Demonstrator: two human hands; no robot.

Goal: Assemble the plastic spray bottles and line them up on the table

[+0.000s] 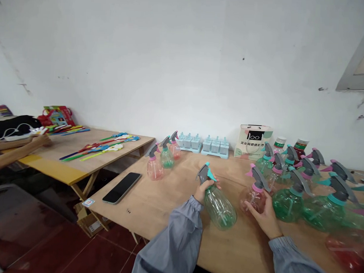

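1. Left hand (208,188) wrapped round the neck of a green bottle (220,207), just under the trigger head; bottle tilted, base to lower right; can't tell if the base touches the table (180,184);
2. Right hand (265,214) curled on a pink bottle (254,198), thumb on the front of the body, fingers round the far side; it sits left of the clustered bottles (288,204);
3. Slip risk, left: smooth plastic, neck-only hold, liquid low in the base; a loose grip could let it swing or drop;
4. Knock risk, right: neighbours very close; a sideways pull could catch a trigger and topple one;
5. Leak risk: a loose cap plus more tilt could drip; cap tightness not visible;
6. Phone (122,187) well apart at left; a spill running that way could wet it.
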